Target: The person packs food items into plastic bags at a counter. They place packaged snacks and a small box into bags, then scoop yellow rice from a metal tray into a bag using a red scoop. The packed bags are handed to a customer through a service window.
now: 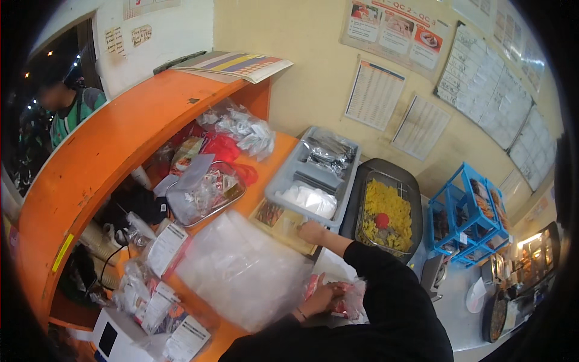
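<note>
My left hand holds down a red-and-white package in clear plastic, low in the view. My right hand reaches up over a shallow pale tray with compartments; its fingers are curled at the compartment's edge, and whether they grip anything is hidden. Small dark-and-red packets lie in that tray's left compartment. Left of both hands lies a stack of clear plastic bags. Just beyond the right hand stands a grey divided bin holding white bags and wrapped dark items.
A black-rimmed pan of yellow rice with a red ball-shaped thing stands right. Beyond it is a blue rack. A wire basket of sachets and printed slips sit left, under an orange shelf. A person is outside the window.
</note>
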Tool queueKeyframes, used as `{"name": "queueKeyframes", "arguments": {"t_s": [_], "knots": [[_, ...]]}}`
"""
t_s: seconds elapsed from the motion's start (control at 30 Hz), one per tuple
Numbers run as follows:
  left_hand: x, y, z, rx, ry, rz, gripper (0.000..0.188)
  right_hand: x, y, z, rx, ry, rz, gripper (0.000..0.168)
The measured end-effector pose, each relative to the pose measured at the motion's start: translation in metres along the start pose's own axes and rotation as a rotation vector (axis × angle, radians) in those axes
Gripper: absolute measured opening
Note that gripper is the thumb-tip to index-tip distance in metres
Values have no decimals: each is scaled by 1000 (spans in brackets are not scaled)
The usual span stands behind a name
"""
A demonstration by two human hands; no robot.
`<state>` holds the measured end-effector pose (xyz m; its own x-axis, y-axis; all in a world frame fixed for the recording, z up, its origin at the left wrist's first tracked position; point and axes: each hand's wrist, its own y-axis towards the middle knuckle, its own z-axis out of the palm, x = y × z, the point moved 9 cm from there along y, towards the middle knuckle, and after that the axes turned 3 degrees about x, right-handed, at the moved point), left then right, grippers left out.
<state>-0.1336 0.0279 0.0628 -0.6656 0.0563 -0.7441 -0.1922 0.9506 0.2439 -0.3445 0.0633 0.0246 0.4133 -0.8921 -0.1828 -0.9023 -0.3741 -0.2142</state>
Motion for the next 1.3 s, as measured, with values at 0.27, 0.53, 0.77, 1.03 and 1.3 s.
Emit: {"name": "queueKeyframes", "arguments": {"t_s": [0.27, 0.53, 0.77, 1.03, 1.3], "knots": [[6, -1, 3, -114, 42, 46, 17, 12, 4, -23, 59, -89, -148, 16], [71, -8, 56, -430, -803, -27, 31, 8, 1, 0, -255, -79, -274, 19], [114, 1, 93, -861, -1234, 302, 41, 8, -6, -29, 24, -349, 4, 16], [10, 4, 34, -180, -574, -255, 34, -11, -159, -107, -238, 548, 258, 12], [-40, -28, -20, -460, 152, 99, 18, 33, -278, 31, -402, 982, 263, 18]]}}
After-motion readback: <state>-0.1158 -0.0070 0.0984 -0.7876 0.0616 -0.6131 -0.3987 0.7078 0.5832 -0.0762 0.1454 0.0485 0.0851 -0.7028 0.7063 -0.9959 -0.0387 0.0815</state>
